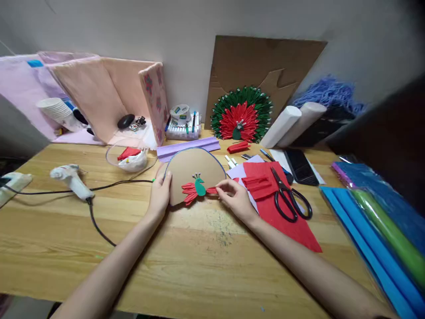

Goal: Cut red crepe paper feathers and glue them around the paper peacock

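Across the bottom of the frame runs the bare wood of the table, with two forearms reaching over it to the centre. The left hand has its grip on the left edge of a rounded cardboard piece, which lies mid-frame with a green paper bird at its lower edge and red paper feathers fanned to the bird's left. The right hand has a narrow grip, fingertips pinching a red paper strip against the bird's right side. Right of centre, black-handled scissors lie over a red sheet; at the left is a white glue gun. Farther back, at upper centre-right, a green and red peacock stands before a large brown board
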Motion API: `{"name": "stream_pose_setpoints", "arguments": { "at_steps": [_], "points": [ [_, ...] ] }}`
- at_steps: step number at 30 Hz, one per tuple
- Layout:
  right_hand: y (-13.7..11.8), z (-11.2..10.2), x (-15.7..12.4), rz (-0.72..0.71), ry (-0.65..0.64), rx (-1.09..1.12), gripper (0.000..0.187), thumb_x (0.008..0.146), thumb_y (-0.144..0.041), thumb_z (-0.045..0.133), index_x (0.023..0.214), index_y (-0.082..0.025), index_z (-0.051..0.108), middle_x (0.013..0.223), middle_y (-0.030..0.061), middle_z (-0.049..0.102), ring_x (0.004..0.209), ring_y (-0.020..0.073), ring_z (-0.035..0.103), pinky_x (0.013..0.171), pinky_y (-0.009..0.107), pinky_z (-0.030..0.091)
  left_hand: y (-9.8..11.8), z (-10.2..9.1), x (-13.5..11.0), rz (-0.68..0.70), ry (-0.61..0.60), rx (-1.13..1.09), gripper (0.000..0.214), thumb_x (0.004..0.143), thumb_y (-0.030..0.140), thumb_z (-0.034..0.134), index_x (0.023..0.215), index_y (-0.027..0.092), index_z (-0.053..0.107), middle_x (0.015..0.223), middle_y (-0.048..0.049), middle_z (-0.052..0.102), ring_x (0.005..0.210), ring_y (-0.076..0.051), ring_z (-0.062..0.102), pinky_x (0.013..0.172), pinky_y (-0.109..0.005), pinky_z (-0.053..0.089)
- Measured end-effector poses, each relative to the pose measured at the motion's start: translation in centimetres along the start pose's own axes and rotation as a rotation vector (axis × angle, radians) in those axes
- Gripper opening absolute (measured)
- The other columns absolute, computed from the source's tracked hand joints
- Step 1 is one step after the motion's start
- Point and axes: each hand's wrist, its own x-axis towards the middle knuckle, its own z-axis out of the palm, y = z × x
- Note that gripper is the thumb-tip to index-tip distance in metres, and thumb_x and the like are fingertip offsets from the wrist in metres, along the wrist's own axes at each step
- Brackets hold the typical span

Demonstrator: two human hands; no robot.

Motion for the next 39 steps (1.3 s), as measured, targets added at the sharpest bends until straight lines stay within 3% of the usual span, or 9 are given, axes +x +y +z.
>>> {"name": "stream_pose_setpoints", "arguments": {
  "at_steps": [6,11,22,29,39],
  "points": [
    [-0.4,0.1,-0.1,-0.067,0.019,-0.062,0.010,0.080,-0.028,0.060,0.083,-0.018,0.061,0.081,0.0030,0.064,0.075,0.0156,0.063,0.070,0.027,0.051,-0.4,0.1,0.1,-0.079,-0.033,-0.079,0.050,0.076,0.052,0.056,0.106,0.013,0.064,0.098,-0.0088,0.070,0.088,-0.023,0.062,0.076,-0.031,0.048],
    [-0.3,0.1,-0.2,-0.104,0.010,-0.069,0.010,0.082,-0.027,0.059,0.085,-0.019,0.062,0.084,0.0035,0.065,0.077,0.0162,0.064,0.070,0.028,0.052,-0.7,0.0,0.1,-0.113,-0.045,-0.104,0.050,0.074,0.054,0.057,0.102,0.013,0.064,0.091,-0.0077,0.070,0.078,-0.021,0.062,0.067,-0.027,0.046],
    [-0.7,-0.1,-0.4,-0.233,0.023,-0.214,0.007,0.084,-0.022,0.056,0.086,-0.020,0.062,0.084,0.0035,0.063,0.075,0.0154,0.062,0.068,0.029,0.052,-0.9,-0.1,0.2,-0.097,-0.063,-0.109,0.048,0.073,0.054,0.059,0.097,0.013,0.066,0.086,-0.0058,0.070,0.074,-0.019,0.061,0.066,-0.026,0.045],
    [-1.2,-0.3,-0.5,-0.353,0.024,-0.303,0.008,0.085,-0.018,0.055,0.086,-0.021,0.063,0.083,0.0029,0.062,0.076,0.0153,0.060,0.067,0.028,0.051,-0.8,0.0,0.1,-0.097,-0.057,-0.124,0.048,0.074,0.053,0.059,0.102,0.013,0.066,0.092,-0.0074,0.070,0.084,-0.021,0.062,0.074,-0.029,0.047],
    [-0.8,0.2,-0.5,-0.183,-0.004,-0.154,0.006,0.082,-0.024,0.061,0.085,-0.020,0.064,0.082,0.0032,0.065,0.072,0.0149,0.063,0.066,0.028,0.052,-0.9,0.0,0.1,-0.047,-0.071,-0.098,0.047,0.079,0.051,0.054,0.107,0.014,0.063,0.100,-0.0078,0.069,0.088,-0.021,0.061,0.076,-0.029,0.046]
  ]
}}
